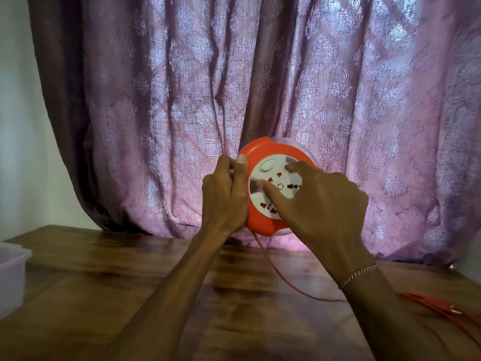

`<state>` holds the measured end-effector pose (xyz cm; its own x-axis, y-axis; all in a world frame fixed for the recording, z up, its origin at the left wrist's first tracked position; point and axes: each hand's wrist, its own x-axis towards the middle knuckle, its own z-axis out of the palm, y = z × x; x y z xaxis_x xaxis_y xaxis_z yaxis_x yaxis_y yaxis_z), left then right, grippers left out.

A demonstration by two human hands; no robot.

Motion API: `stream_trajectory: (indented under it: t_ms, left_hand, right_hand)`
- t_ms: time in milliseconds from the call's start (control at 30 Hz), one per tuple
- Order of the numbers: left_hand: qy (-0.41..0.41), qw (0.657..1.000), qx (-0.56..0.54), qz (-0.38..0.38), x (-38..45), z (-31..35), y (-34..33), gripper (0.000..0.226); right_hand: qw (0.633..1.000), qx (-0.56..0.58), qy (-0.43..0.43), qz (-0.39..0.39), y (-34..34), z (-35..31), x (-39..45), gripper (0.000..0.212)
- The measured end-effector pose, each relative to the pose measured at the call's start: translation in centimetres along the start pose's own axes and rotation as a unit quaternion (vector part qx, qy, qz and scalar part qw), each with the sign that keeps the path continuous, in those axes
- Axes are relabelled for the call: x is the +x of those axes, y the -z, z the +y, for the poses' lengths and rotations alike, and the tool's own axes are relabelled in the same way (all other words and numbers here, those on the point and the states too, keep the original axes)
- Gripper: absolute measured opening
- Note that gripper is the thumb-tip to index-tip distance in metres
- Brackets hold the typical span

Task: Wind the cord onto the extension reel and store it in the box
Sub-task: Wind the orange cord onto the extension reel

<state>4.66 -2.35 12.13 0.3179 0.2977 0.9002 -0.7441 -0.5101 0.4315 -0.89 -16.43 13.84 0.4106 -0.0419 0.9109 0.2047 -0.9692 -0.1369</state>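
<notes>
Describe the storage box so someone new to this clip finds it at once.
Start at the wooden table below the purple curtain. Follow its left edge to the frame border: the box sits there, cut off. It is pale, translucent plastic, unlike the orange reel and cord.

Curtain [182, 105]: purple, patterned, hanging in folds behind the tabletop.
Tabletop [104, 295]: dark glossy wood grain.
Wall [15, 126]: pale, left of curtain.
Bracelet [360, 275]: thin, possibly beaded.

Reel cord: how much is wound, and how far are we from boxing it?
Done: nothing clearly finished. In hand: left hand grips the reel by its rim, held up above the table; right hand fingers rest on its white face. Left: loose cord lies on the table, and the box waits at the left edge.
</notes>
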Motion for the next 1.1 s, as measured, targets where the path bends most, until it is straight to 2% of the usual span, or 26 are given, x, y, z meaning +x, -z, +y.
stream_trajectory:
  t_ms: [133, 167, 300, 500, 733, 833, 967, 1100]
  left_hand:
    - [0.005, 1.0, 0.003, 0.01, 0.1, 0.0, 0.3, 0.034]
    - [0.008, 1.0, 0.0, 0.01, 0.2, 0.1, 0.4, 0.035]
    - [0.004, 1.0, 0.003, 0.016, 0.2, 0.0, 0.5, 0.035]
    - [-0.001, 1.0, 0.002, 0.013, 0.2, -0.1, 0.3, 0.033]
    - [-0.003, 1.0, 0.003, 0.012, 0.3, -0.3, 0.2, 0.035]
    - [0.0, 1.0, 0.013, 0.017, 0.3, -0.2, 0.2, 0.034]
    - [0.01, 1.0, 0.003, 0.014, 0.2, 0.2, 0.1, 0.035]
    - [0.011, 1.0, -0.002, 0.008, 0.2, 0.2, 0.2, 0.035]
  right_hand:
    - [0.991, 0.067, 0.118, -0.013, 0.9, 0.9, 0.8, 0.021]
    - [0.986, 0.07, 0.144, -0.037, 1.0, 1.3, 1.0, 0.021]
    - [0.97, 0.051, 0.186, -0.147, 1.2, 1.9, 1.1, 0.052]
    - [0.961, -0.002, 0.191, -0.202, 1.2, 0.8, 0.6, 0.064]
    - [0.978, 0.003, 0.174, -0.115, 0.4, 0.7, 0.0, 0.06]
    - [0.991, 0.025, 0.114, -0.061, 0.2, 0.3, -0.1, 0.058]
    - [0.998, 0.067, 0.014, -0.005, -0.7, 0.2, 0.0, 0.073]
    - [0.999, 0.037, 0.017, 0.004, -1.1, 0.4, 0.0, 0.078]
